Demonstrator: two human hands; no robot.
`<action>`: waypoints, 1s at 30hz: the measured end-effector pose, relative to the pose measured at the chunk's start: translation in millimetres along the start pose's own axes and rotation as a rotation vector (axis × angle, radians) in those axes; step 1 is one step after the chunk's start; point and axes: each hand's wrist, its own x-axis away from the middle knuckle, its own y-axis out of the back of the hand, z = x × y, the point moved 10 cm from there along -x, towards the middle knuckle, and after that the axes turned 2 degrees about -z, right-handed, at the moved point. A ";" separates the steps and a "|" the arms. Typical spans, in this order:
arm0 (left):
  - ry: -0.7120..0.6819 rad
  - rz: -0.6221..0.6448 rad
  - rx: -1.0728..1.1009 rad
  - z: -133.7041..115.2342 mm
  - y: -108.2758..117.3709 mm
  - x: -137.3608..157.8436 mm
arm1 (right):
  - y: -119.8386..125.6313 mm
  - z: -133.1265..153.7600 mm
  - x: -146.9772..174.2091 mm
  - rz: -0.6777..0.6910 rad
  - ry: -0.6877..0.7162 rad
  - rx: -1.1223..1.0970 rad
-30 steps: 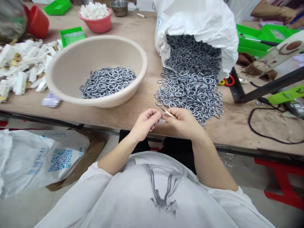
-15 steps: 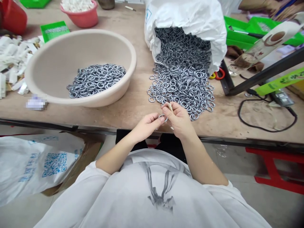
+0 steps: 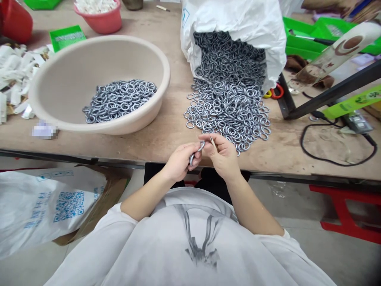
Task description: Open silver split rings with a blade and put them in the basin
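Note:
My left hand (image 3: 177, 163) is closed on grey metal rings (image 3: 191, 159), with another ring (image 3: 201, 145) upright at its fingertips. Just to the right, my right hand (image 3: 224, 159) pinches a slim pale-handled tool (image 3: 213, 143); its tip is too small to make out. Both hands are above the table's front edge, close together. Right behind them, a heap of loose rings (image 3: 229, 107) spills out of a white sack (image 3: 235, 16) lying on its side. To the left, a big beige basin (image 3: 98, 51) holds a pile of similar rings (image 3: 122, 99).
White pieces (image 3: 14, 75) lie heaped at the left, by a green tray (image 3: 67, 36) and a pink bowl (image 3: 101, 24). A black metal bar (image 3: 333, 91) and a cable (image 3: 330, 162) occupy the right. Another person's hand (image 3: 336, 4) shows at the top right.
My left hand has turned, so the rings in it now show more plainly. My right hand has drawn slightly away from the ring, still pinching the tool.

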 end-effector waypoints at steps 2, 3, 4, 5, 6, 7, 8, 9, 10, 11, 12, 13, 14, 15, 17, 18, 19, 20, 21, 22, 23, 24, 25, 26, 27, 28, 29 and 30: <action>0.042 0.001 0.095 2.0 -0.2 -0.6 | 10.4 12.9 3.0 -0.078 0.144 0.198; 0.056 -0.007 0.131 2.9 0.4 -1.2 | 11.1 19.5 5.8 -0.088 0.211 0.314; 0.062 -0.019 0.158 3.6 1.5 -1.8 | 8.6 24.8 8.7 -0.074 0.266 0.423; 0.065 -0.033 0.176 4.3 2.5 -2.5 | 4.2 28.6 11.5 -0.046 0.309 0.513; 0.062 -0.046 0.186 4.6 3.3 -2.9 | -0.4 31.1 13.9 -0.014 0.339 0.580; 0.053 -0.057 0.191 4.5 3.9 -3.3 | -4.2 32.7 15.7 0.010 0.358 0.625; 0.043 -0.064 0.191 4.1 3.9 -3.4 | -7.1 33.5 16.8 0.028 0.366 0.654; 0.033 -0.069 0.188 3.5 3.7 -3.3 | -9.0 33.3 17.1 0.040 0.363 0.676; 0.024 -0.070 0.184 2.9 3.1 -3.1 | -10.3 32.4 16.9 0.049 0.353 0.694; 0.017 -0.067 0.180 2.2 2.3 -2.8 | -11.0 31.1 16.4 0.055 0.340 0.706; 0.014 -0.063 0.179 1.7 1.4 -2.6 | -11.3 29.7 16.0 0.058 0.328 0.715; 0.012 -0.059 0.180 1.4 0.6 -2.3 | -11.0 28.6 15.5 0.056 0.318 0.722; 0.011 -0.055 0.181 1.2 0.1 -2.1 | -10.4 27.7 15.1 0.051 0.310 0.729; 0.009 -0.055 0.184 1.1 0.0 -2.0 | -9.7 26.9 14.9 0.044 0.305 0.736; 0.012 -0.061 0.186 1.9 0.5 -1.8 | -8.3 26.3 14.5 0.032 0.300 0.749; 0.015 -0.069 0.185 2.7 1.2 -1.8 | -7.6 26.4 14.4 0.028 0.300 0.753; 0.016 -0.078 0.183 3.4 1.9 -1.7 | -7.2 26.7 14.3 0.028 0.301 0.753; 0.016 -0.085 0.180 4.0 2.6 -1.7 | -6.8 27.1 14.2 0.030 0.301 0.750; 0.014 -0.093 0.176 4.3 3.3 -1.8 | -6.5 27.7 14.1 0.032 0.300 0.745; 0.009 -0.100 0.172 4.3 4.0 -1.9 | -6.4 28.4 14.3 0.034 0.300 0.738; 0.004 -0.104 0.167 3.9 4.4 -2.1 | -6.7 29.2 14.5 0.037 0.301 0.729; -0.002 -0.106 0.164 3.2 4.5 -2.3 | -7.3 29.6 14.9 0.042 0.300 0.717; -0.006 -0.106 0.160 2.5 4.4 -2.5 | -8.0 29.9 15.5 0.044 0.299 0.703; -0.006 -0.103 0.157 1.9 3.8 -2.6 | -8.6 29.8 15.9 0.044 0.296 0.686; -0.004 -0.097 0.154 1.5 2.7 -2.3 | -9.1 28.7 16.1 0.046 0.290 0.664; 0.000 -0.090 0.152 1.4 1.3 -1.5 | -9.2 26.6 15.9 0.050 0.279 0.636; 0.006 -0.080 0.150 1.6 -0.6 -0.2 | -7.4 23.5 14.8 0.047 0.260 0.601; 0.016 -0.064 0.145 2.6 -3.2 1.8 | -2.2 19.9 12.6 0.024 0.233 0.556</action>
